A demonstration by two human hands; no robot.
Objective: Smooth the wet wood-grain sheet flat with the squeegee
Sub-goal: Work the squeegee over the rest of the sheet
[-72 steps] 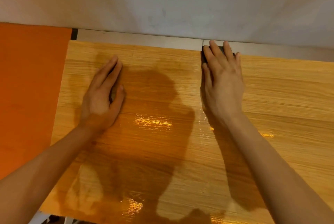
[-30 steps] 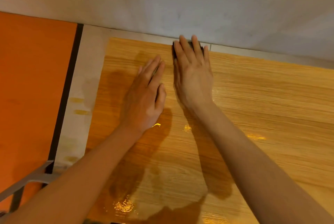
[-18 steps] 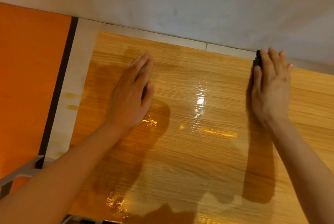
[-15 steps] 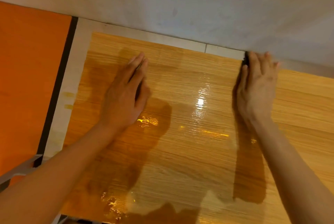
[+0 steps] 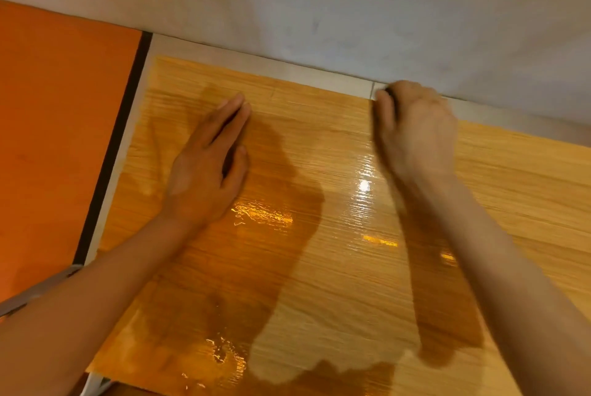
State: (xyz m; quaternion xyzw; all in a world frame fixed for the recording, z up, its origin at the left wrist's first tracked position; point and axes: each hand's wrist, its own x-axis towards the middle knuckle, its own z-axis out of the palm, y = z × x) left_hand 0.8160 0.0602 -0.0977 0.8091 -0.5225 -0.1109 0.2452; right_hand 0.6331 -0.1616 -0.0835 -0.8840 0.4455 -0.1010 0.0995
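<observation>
The wet wood-grain sheet [image 5: 319, 267] lies spread over the surface and shines with puddles of water. My left hand [image 5: 208, 171] rests flat on its far left part, fingers straight and pointing away from me. My right hand [image 5: 415, 130], blurred by motion, is at the sheet's far edge beside the wall. It grips the dark squeegee [image 5: 390, 98], of which only a sliver shows between thumb and fingers.
A grey wall [image 5: 351, 5] rises right behind the far edge. A white strip [image 5: 287, 67] of bare surface runs along it. An orange panel [image 5: 57, 139] lies to the left beyond a black gap [image 5: 118, 139]. A grey metal bar [image 5: 35, 290] crosses the lower left.
My right hand first swept the squeegee rightward along the far edge, away from my left hand, and has now come back leftward to the seam in the white strip. My left hand stays flat.
</observation>
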